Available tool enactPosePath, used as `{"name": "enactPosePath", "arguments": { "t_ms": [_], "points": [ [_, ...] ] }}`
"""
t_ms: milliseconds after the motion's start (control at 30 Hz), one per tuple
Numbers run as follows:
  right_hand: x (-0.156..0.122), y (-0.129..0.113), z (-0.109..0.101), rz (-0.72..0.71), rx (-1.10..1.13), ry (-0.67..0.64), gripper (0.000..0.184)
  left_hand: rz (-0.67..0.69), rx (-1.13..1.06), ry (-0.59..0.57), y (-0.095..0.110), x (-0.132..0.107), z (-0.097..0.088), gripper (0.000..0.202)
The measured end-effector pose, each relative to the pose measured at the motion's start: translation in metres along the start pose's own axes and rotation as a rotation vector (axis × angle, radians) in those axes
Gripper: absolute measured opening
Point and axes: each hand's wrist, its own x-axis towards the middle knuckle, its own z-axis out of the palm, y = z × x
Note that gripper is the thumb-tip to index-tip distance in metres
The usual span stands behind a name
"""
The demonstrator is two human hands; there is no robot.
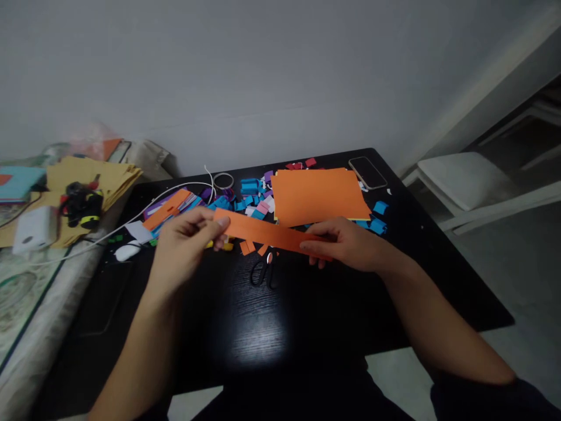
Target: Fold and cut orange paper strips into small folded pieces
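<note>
Centre of frame, we note an orange strip held level over the black table; the left hand pinches its left end between thumb and fingers; the right hand grips its right end, fingers closed over the paper. Directly below the strip, scissors lie flat on the table, small orange scraps just beside them; behind the strip, toward upper centre, we record a stack of orange sheets, a scatter of blue paper bits to its left, and a phone near its upper right corner.
</note>
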Motion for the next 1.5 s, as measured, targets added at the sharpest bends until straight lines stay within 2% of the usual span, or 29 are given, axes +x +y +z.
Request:
{"name": "enactPosePath", "arguments": {
  "t_ms": [100, 167, 233, 333, 433, 533, 600, 667, 733, 867, 1000, 1267, 1500],
  "points": [
    [-0.022, 0.032, 0.001, 0.112, 0.026, 0.030, 0.027, -0.216, 0.011, -0.195, -0.024, -0.029, 0.012, 0.029],
    [-0.035, 0.053, 0.006, 0.169, -0.043, 0.100, 0.028, -0.308, 0.034, -0.263, -0.042, -0.051, 0.023, 0.033],
    [-0.046, 0.072, 0.013, 0.175, -0.179, 0.174, 0.022, -0.336, 0.090, -0.284, -0.057, -0.071, 0.033, 0.034],
    [-0.059, 0.093, 0.025, 0.108, -0.292, 0.260, 0.015, -0.336, 0.157, -0.279, -0.072, -0.090, 0.042, 0.034],
    [-0.067, 0.108, 0.038, -0.027, -0.434, 0.370, 0.023, -0.304, 0.286, -0.277, -0.076, -0.098, 0.045, 0.033],
    [-0.072, 0.117, 0.051, -0.218, -0.702, 0.515, 0.022, -0.149, 0.511, -0.200, -0.073, -0.104, 0.050, 0.028],
    [-0.074, 0.120, 0.059, -0.359, -0.781, 0.488, 0.017, 0.045, 0.587, -0.154, -0.071, -0.109, 0.058, 0.017],
    [-0.074, 0.121, 0.065, -0.456, -0.813, 0.397, 0.021, 0.248, 0.592, -0.216, -0.073, -0.115, 0.071, 0.018],
    [-0.073, 0.122, 0.069, -0.498, -0.843, 0.338, 0.024, 0.385, 0.596, -0.295, -0.079, -0.120, 0.084, 0.024],
    [-0.069, 0.125, 0.072, -0.518, -0.881, 0.312, 0.025, 0.410, 0.608, -0.309, -0.095, -0.125, 0.100, 0.024],
    [-0.066, 0.128, 0.071, -0.535, -0.915, 0.281, 0.027, 0.440, 0.632, -0.290, -0.105, -0.127, 0.103, 0.020],
    [-0.063, 0.128, 0.066, -0.640, -1.002, 0.201, 0.026, 0.460, 0.707, -0.294, -0.102, -0.131, 0.107, 0.017],
    [-0.064, 0.126, 0.064, -0.670, -1.067, 0.167, 0.027, 0.439, 0.754, -0.252, -0.100, -0.134, 0.114, 0.016]
  ]
}}
